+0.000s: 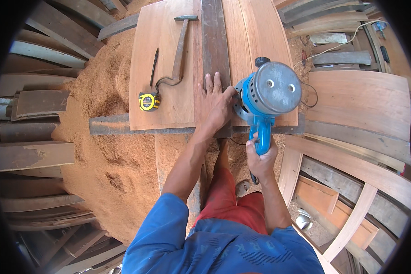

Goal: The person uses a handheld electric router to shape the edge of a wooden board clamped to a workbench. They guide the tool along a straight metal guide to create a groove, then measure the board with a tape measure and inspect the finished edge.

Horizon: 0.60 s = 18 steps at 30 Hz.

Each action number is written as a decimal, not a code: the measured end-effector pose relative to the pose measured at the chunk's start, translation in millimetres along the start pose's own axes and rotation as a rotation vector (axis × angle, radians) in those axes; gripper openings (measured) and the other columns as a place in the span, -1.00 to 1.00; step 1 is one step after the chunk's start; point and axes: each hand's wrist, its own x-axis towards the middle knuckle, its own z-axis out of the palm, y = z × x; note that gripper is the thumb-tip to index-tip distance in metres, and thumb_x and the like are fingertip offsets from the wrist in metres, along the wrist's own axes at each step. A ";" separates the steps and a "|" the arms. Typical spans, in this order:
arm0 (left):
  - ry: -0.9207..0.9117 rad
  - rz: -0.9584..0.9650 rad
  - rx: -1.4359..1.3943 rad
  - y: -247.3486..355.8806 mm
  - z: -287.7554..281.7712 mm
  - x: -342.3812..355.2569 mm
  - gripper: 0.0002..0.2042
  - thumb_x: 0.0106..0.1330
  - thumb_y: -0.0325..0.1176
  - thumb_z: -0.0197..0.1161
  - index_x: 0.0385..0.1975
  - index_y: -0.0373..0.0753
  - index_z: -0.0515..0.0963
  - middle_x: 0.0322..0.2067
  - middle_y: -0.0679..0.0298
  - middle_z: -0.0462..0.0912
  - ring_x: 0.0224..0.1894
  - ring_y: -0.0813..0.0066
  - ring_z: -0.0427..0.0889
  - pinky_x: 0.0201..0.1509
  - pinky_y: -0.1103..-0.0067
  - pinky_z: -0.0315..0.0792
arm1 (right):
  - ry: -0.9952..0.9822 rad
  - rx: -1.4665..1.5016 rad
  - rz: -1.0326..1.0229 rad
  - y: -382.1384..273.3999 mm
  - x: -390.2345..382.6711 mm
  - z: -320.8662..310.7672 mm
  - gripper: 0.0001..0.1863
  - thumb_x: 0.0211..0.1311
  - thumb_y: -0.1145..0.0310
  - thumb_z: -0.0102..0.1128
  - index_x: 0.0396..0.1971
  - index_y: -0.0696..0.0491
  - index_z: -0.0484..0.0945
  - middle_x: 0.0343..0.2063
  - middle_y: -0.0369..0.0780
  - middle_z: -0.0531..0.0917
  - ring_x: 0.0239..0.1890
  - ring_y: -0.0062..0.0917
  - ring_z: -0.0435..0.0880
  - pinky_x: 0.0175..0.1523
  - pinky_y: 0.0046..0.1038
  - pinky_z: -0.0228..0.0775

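Observation:
My right hand (pixel 262 160) is wrapped around the rear handle of a blue power tool (pixel 277 87) with a round silver cap and a black side knob; it looks like a router. The tool rests over light wood boards (pixel 150 32), hiding its cutting end. My left hand (pixel 214 105) lies flat, fingers stretched, on a dark wooden strip (pixel 213 41) running lengthwise over the boards. Its thumb reaches the tool's base edge. Left of that hand are a hammer (pixel 181 50), a black pencil or pen (pixel 155 66) and a yellow-and-black tape measure (pixel 149 101).
A dark crossbar (pixel 109 124) supports the boards' near end. Sawdust (pixel 96 169) is heaped to the left. Stacked planks (pixel 32 157) line the left side. On the right are a wide panel (pixel 360 100), a wooden frame (pixel 351 219) and a pale cord (pixel 342 45).

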 end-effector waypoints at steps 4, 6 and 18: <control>0.038 0.008 0.001 -6.7 0.7 22.4 -0.77 0.40 -0.30 0.27 0.03 0.02 0.60 0.51 -0.34 0.15 0.56 -0.49 0.01 0.58 -0.21 -0.13 | 0.023 -0.048 -0.057 -4.1 28.6 6.4 -0.72 0.22 0.53 0.31 -0.07 0.23 0.58 -0.31 -0.17 0.67 -0.28 -0.46 0.68 -0.09 -0.36 0.55; 0.060 0.016 0.008 -10.9 3.3 33.7 -0.77 0.41 -0.28 0.26 0.03 0.01 0.59 0.50 -0.34 0.17 0.56 -0.50 0.03 0.58 -0.21 -0.11 | 0.016 -0.045 -0.061 -2.8 42.5 9.0 -0.70 0.21 0.52 0.30 -0.05 0.23 0.59 -0.31 -0.17 0.67 -0.27 -0.46 0.69 -0.08 -0.36 0.55; 0.028 0.027 0.005 2.0 -0.1 -4.8 -0.78 0.40 -0.29 0.26 0.01 -0.04 0.58 0.48 -0.36 0.19 0.54 -0.51 0.05 0.57 -0.24 -0.12 | 0.006 -0.016 0.023 0.0 -0.5 -0.9 -0.79 0.23 0.53 0.34 -0.16 0.12 0.55 -0.38 -0.31 0.60 -0.34 -0.66 0.55 -0.18 -0.47 0.47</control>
